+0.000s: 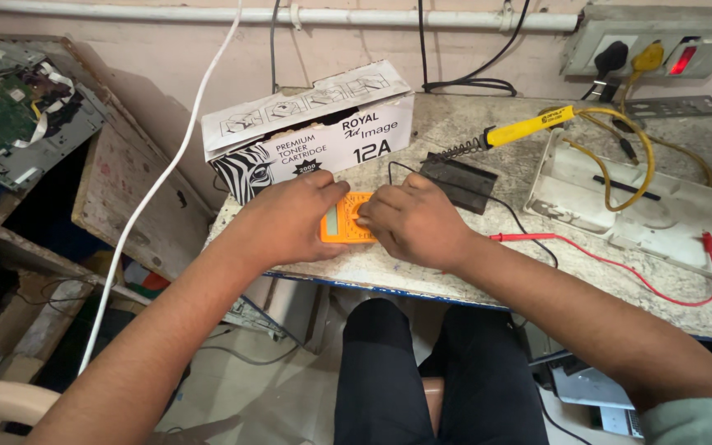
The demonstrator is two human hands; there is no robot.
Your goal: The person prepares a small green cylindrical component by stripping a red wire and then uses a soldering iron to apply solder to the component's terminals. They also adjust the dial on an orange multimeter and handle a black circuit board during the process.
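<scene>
Orange multimeter lying flat on the surface just in front of the long cardboard box, long axis away from the person, left hand gripping its left edge, right hand fingers curled onto its face.

My hands crowd the orange meter at centre frame; the long white carton walls off the upper left, the soldering iron and red lead bar the right, leaving bare bench along the near edge.
</scene>
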